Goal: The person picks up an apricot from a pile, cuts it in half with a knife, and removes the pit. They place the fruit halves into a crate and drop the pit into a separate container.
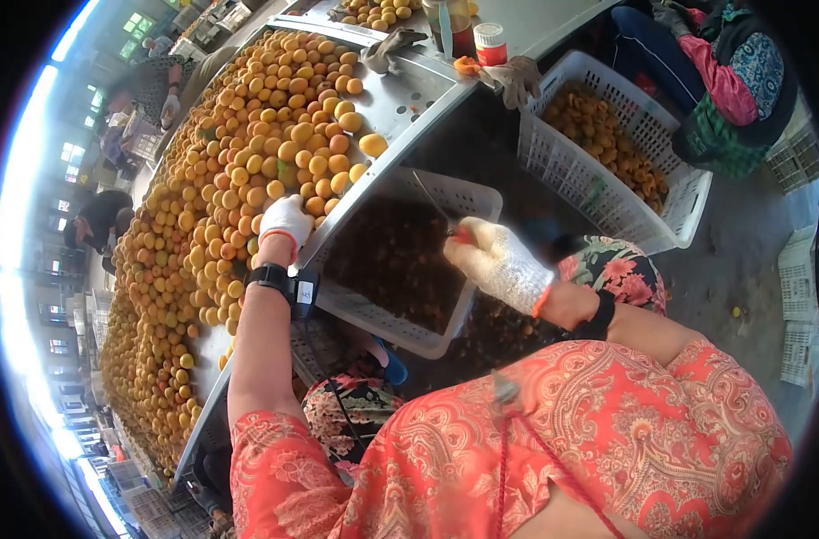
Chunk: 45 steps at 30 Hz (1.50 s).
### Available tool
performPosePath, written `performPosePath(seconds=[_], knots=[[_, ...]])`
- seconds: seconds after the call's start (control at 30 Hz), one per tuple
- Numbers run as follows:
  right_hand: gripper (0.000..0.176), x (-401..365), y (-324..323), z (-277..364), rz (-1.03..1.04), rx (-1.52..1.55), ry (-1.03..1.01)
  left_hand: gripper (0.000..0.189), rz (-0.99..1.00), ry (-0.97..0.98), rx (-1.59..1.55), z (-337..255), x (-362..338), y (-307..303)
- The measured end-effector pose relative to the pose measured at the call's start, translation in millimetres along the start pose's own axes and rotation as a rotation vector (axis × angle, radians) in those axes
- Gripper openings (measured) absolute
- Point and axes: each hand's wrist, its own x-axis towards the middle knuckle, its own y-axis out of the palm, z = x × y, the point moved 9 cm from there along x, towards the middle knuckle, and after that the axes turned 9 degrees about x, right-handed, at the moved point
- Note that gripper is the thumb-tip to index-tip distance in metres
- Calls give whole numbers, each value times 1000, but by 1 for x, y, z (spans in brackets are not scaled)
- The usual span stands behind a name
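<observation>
My left hand [286, 222], in a white knit glove, is at the near edge of a large heap of apricots [288, 112] on a metal table. Its fingers curl in against the fruit, and what they hold is hidden. My right hand [502, 262], gloved too, is closed round the reddish handle of a knife [435, 199], whose thin blade points up and away to the left. Below both hands sits a white plastic crate [441, 340] with dark, blurred bits in it.
A second white crate [688, 218] at the right holds opened apricot pieces [603, 135]. On the table corner are a red-and-white tub [490, 45], a jar of brown liquid [452, 31] and used gloves [515, 79]. Another person [733, 81] sits at upper right. Stacked crates [800, 278] stand far right.
</observation>
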Motion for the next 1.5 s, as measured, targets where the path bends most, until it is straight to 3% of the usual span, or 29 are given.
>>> performPosePath(seconds=[0.1, 0.13, 0.2, 0.27, 0.3, 0.33, 0.4, 0.47, 0.53, 0.67, 0.9, 0.97, 1.1, 1.5], knots=[[21, -4, -1, 4, 18, 60, 6, 24, -335, -16, -406, 19, -22, -30], [21, -7, 0, 6, 38, 87, 28, 24, -306, -51, -1114, 26, -32, -22], [22, -14, 5, 17, 62, 97, -5, 28, -156, -58, -1744, 4, -89, -50], [25, -20, 18, 27, 128, 136, -62, 43, -126, 119, -2081, -27, -139, -77], [27, -23, 28, 32, 169, 166, -179, 47, 14, 184, -2229, -40, -154, -73], [27, -29, 36, 34, 173, 164, -175, 50, 30, 242, -2246, -54, -176, -83], [27, -48, 54, 58, 256, 107, -408, 52, 26, 272, -2243, -75, -217, -96], [26, -64, 62, 66, 297, 14, -360, 55, -57, 251, -2246, -87, -252, -111], [25, -81, 73, 78, 309, -175, -438, 57, -148, 252, -2241, -85, -274, -116], [26, -104, 86, 87, 370, -169, -455, 60, -256, 277, -2267, -87, -303, -131], [28, -125, 96, 95, 437, -108, -384, 62, -302, 319, -2207, -86, -315, -132], [28, -128, 95, 97, 414, -174, -408, 60, -310, 215, -2140, -85, -321, -134], [29, -134, 95, 104, 427, -162, -432, 58, -325, 286, -2176, -88, -339, -152], [27, -152, 101, 109, 480, -241, -406, 56, -433, 142, -2021, -78, -351, -150]])
